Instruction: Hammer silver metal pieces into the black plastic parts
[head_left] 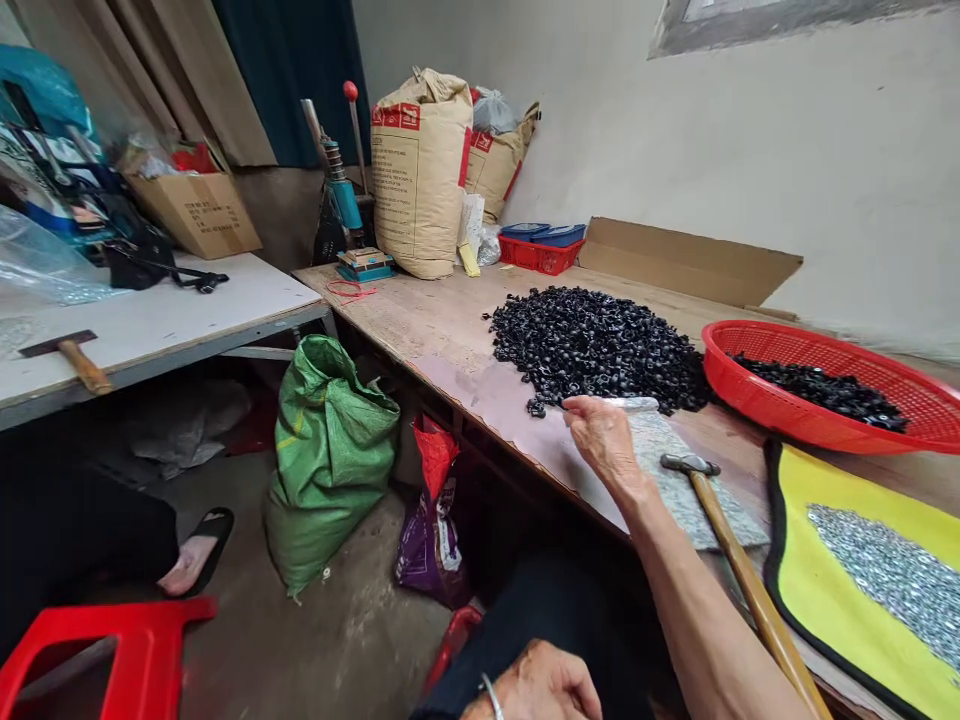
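Observation:
My right hand (601,437) reaches over the table to the near edge of a heap of small black plastic parts (596,340). Its fingers are pinched together, and whatever lies between them is too small to make out. Just beyond the knuckles a shiny silvery bar or roll (636,404) lies at the end of a grey mottled slab (660,460). A hammer (724,520) with a wooden handle rests across that slab, right of my forearm. My left hand (544,685), with a bracelet at the wrist, is low over my dark-clothed leg, fingers curled, their tips hidden.
Right stands a red basket (810,430) of black parts, beside a yellow mat (802,560) bearing small metal pieces (885,570). At the back are a hand press (345,205) and a large paper sack (416,190). A green sack (330,470) and red stool (142,640) are left; a person's foot (191,560) shows.

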